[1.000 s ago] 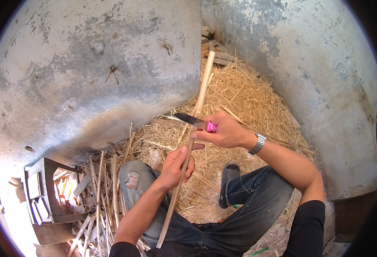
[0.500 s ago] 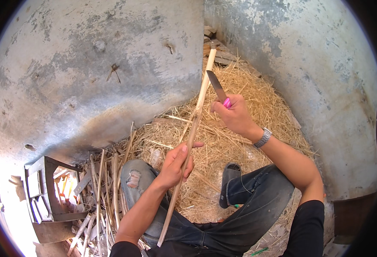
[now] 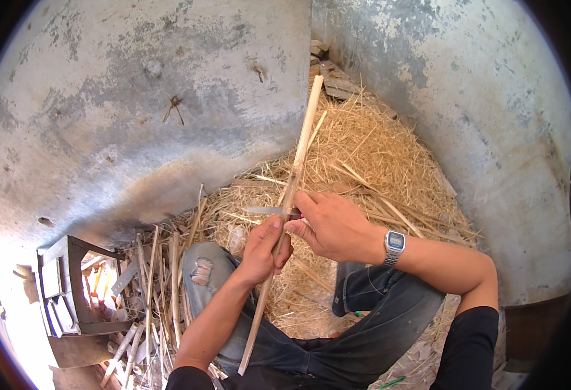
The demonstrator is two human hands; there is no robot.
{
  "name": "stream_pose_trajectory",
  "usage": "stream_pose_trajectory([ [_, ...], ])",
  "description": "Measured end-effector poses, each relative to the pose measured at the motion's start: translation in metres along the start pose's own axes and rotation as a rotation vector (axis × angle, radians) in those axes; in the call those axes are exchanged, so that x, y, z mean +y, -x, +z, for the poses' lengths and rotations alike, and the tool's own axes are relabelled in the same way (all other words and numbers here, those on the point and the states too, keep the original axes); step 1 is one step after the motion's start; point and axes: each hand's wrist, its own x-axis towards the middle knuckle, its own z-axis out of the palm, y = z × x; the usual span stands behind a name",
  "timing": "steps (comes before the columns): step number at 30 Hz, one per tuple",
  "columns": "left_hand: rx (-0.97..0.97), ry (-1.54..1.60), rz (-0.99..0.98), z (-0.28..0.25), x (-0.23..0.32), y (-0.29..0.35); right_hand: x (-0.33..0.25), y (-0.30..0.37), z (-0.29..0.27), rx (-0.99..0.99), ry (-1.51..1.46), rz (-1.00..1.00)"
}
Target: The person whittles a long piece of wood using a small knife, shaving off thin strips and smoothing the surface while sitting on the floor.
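A long pale wooden stick [image 3: 308, 120] slants from my lap up and away, its upper part lighter than the brownish lower part. My left hand [image 3: 261, 250] is closed around it below the middle. Just above, my right hand [image 3: 337, 224] grips a knife, its fingers wrapped over most of the handle, of which a bit of pink shows. The knife blade [image 3: 266, 210] points left and crosses the stick just above my left thumb. Whether the edge bites into the wood cannot be made out.
A heap of straw-like shavings [image 3: 376, 143] covers the floor between two grey, blotchy walls [image 3: 168, 84]. Several loose sticks [image 3: 148, 279] lean beside my left knee, near a dark broken frame [image 3: 77, 286]. A thin green object [image 3: 393, 382] lies low on the right.
My right hand has come down and left along the stick, bringing the knife close to my left hand. The blade has turned to point left. My left hand has stayed about in place.
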Motion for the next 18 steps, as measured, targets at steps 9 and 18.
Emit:
stream_pose_trajectory([
  [9, 0.046, 0.008, -0.047, -0.006, 0.000, 0.003, 0.007, -0.001, 0.003, -0.065, 0.020, 0.051],
  [18, -0.017, -0.031, -0.120, -0.003, 0.002, 0.005, 0.036, -0.005, 0.015, 0.007, 0.308, 0.023],
])
